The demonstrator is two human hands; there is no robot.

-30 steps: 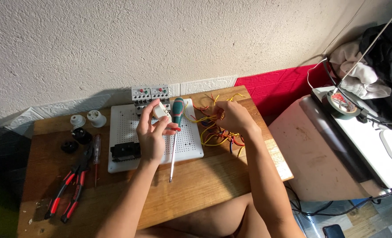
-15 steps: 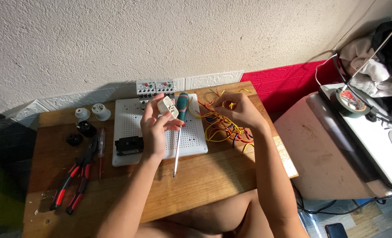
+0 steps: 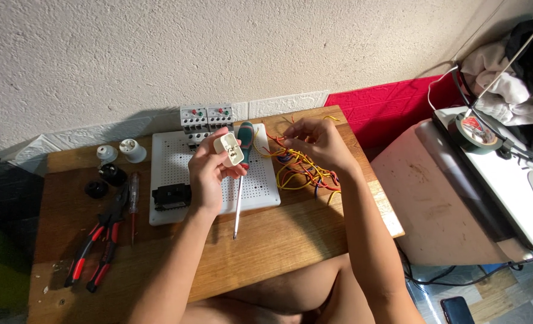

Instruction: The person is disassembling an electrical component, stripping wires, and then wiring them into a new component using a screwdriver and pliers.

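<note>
My left hand (image 3: 209, 174) holds a small white plastic electrical part (image 3: 229, 149) up over a white perforated board (image 3: 170, 161), and a screwdriver with a green handle (image 3: 242, 165) hangs down from the same hand. My right hand (image 3: 314, 141) rests in a tangle of yellow, red and orange wires (image 3: 299, 174) at the board's right edge, fingers pinching among the strands. A black block (image 3: 171, 195) sits on the board's lower left. Two grey switch units with red and green buttons (image 3: 206, 117) stand at the board's far edge.
The wooden table (image 3: 278, 240) also carries red-handled pliers (image 3: 95, 246), a slim red screwdriver (image 3: 133, 201), two white round fittings (image 3: 121, 151) and two black ones (image 3: 104, 180). A white appliance (image 3: 452, 198) with a tape roll (image 3: 473, 131) stands at the right.
My left hand has turned the white part upward and lifted it slightly. My right hand has stayed in the wires, and the view has shifted a little.
</note>
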